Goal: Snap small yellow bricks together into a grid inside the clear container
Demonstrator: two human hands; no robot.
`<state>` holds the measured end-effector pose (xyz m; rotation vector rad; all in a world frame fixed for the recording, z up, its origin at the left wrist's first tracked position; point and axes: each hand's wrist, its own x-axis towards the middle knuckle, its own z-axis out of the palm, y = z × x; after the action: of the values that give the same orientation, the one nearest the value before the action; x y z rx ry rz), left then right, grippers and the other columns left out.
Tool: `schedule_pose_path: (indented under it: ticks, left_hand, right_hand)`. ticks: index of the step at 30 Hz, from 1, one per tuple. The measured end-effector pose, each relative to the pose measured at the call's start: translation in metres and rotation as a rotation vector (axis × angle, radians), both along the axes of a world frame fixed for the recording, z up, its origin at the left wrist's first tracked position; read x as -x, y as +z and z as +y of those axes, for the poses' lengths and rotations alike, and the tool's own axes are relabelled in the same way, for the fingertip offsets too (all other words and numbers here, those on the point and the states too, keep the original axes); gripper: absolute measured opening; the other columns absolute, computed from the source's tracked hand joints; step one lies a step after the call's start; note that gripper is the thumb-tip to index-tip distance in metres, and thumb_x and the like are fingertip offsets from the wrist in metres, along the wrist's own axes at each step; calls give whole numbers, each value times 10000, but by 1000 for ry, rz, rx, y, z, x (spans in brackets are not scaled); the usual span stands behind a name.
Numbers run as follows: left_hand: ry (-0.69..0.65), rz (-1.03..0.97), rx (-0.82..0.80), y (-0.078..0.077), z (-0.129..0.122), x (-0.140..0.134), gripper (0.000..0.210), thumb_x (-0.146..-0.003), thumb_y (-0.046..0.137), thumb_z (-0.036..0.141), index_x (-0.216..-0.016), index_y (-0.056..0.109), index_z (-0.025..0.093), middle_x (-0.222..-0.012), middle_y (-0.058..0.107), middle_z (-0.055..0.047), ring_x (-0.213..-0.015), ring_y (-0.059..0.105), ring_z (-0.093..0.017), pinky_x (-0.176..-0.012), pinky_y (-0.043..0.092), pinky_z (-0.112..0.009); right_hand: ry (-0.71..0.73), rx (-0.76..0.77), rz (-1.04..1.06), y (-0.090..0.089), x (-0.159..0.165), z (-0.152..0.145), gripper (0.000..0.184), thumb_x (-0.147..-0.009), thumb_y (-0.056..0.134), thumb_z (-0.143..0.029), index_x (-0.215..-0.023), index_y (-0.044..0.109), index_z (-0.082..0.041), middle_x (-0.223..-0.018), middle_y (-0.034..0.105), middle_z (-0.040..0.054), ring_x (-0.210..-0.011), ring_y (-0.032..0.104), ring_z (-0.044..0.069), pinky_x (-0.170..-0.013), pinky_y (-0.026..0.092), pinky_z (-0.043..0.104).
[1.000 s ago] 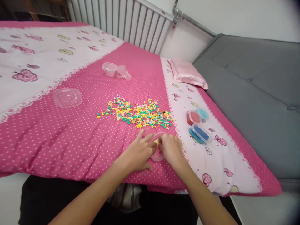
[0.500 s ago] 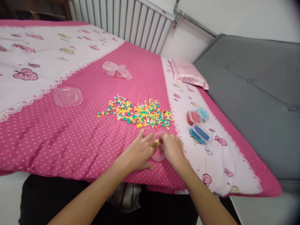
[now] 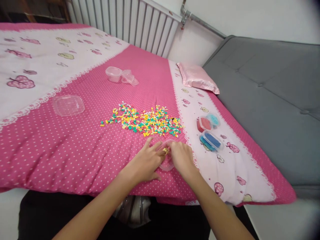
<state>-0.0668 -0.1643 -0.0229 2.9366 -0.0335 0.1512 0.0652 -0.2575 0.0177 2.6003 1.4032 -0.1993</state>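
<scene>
A clear plastic container [image 3: 167,166] sits on the bed close in front of me, partly covered by both hands. A few small yellow pieces [image 3: 165,151] show inside it, between my fingers. My left hand [image 3: 146,162] rests at its left side with the fingers spread, fingertips over the rim and the thumb apart. From the right, my right hand [image 3: 183,157] reaches down into the container, fingers curled together; what they pinch, if anything, is hidden. Just beyond lies a loose pile of small yellow, green, white and pink pieces [image 3: 152,121].
To the right stand tubs with red [image 3: 204,124], light blue [image 3: 213,120] and dark blue [image 3: 212,140] contents. A clear lid or tray [image 3: 68,105] lies left; clear containers [image 3: 114,74] stand farther back. A pink pillow [image 3: 197,77] lies near the grey headboard [image 3: 270,83].
The view has shifted slightly, so everything sits a little farther left. My right fingers have moved slightly up toward the container's far rim. The left hand keeps its place.
</scene>
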Motion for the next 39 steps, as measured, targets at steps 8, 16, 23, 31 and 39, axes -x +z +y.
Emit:
schedule_pose_path:
  ticks: [8,16,23,31,39]
  left_hand:
    - [0,16,8,4,0,-2,775,-752,833,532,-1372,590,135,-1541,509,-139,-1477,355,-372,-1251,82,-632]
    - [4,4,16,3,1,0,773,-755,829,532,-1381,586,149,-1544,508,-130,-1489,341,-366,-1258,62,-615]
    - [5,-11,19,3,1,0,736,-758,824,529,-1353,608,153,-1518,540,-116,-1477,358,-355,-1264,18,-580]
    - [5,-14,20,1,1,0,736,-768,817,522,-1369,597,156,-1523,534,-119,-1485,343,-362,-1263,3,-587]
    - [4,-6,25,4,1,0,736,-766,821,500,-1376,593,156,-1534,518,-129,-1483,349,-365,-1261,28,-615]
  right_hand:
    - [10,11,7,-2,-1,-1,231,-1004,587,-339,-1126,678,-165,-1030,711,49,-944,690,189,-885,571,426]
    - [27,-10,8,-3,-3,-3,234,-1007,580,-336,-1135,674,-164,-1023,711,47,-950,689,192,-887,567,427]
    - [21,-44,21,-3,-3,-5,241,-1013,568,-336,-1158,668,-172,-1037,708,48,-954,685,192,-893,561,430]
    - [17,-51,31,-1,-2,-5,240,-1009,573,-344,-1143,667,-169,-1040,702,48,-952,679,193,-892,555,430]
    - [14,-46,25,0,-1,-4,238,-1005,582,-342,-1145,666,-170,-1043,702,49,-952,681,192,-888,561,426]
